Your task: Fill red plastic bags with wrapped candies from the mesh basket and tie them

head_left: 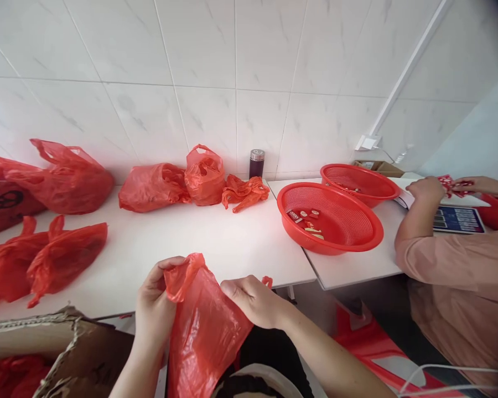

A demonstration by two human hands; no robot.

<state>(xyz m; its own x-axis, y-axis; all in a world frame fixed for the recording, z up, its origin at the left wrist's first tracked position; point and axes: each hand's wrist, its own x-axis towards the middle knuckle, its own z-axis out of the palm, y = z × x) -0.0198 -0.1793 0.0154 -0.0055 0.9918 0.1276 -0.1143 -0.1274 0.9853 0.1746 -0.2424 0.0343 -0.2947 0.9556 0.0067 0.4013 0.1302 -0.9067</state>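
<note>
A thin red plastic bag (209, 326) hangs between my hands, in front of the white table's (182, 237) near edge. My left hand (160, 296) pinches the bag's upper left part near a handle. On the right side of the bag, my right hand (253, 301) grips its edge, thumb on top. Whether the bag holds anything cannot be made out. Beyond my right hand, a large red plastic basket (357, 221) on the table has several small wrapped pieces (309, 221) in it.
Filled red bags (153, 188) line the wall, with more tied red bags (66, 254) at left. A dark thermos (256, 165) stands behind. At lower left is an open cardboard box (95, 348). To the right, a co-worker's hands (427, 190) work above a scale (458, 219), beside a second basket (361, 182).
</note>
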